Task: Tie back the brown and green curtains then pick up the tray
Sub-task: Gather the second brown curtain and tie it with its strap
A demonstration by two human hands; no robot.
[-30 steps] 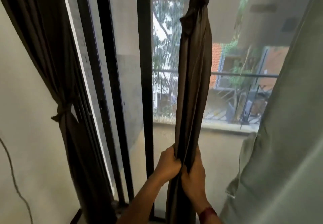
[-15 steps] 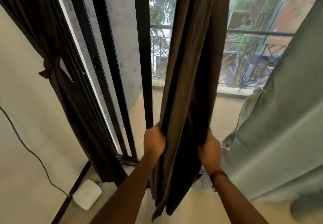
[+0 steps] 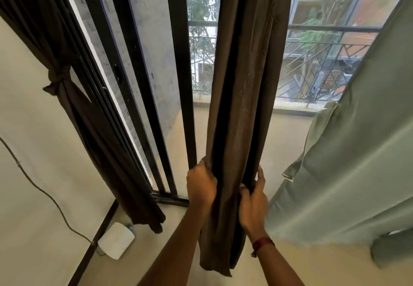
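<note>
At the middle of the black-framed window, my left hand [image 3: 201,185] and right hand [image 3: 253,203] both grip the long brown fabric curtain [image 3: 243,89], bunching its hanging folds between them. Right of it hangs the loose pale green curtain [image 3: 357,151]; far left, another dark brown curtain [image 3: 73,111] is already knotted back.

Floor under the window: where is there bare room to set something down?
Bare floor lies between the held curtain and the green curtain, and between the white box and the held curtain. The corner is crowded: tied curtain, box, cable.
</note>
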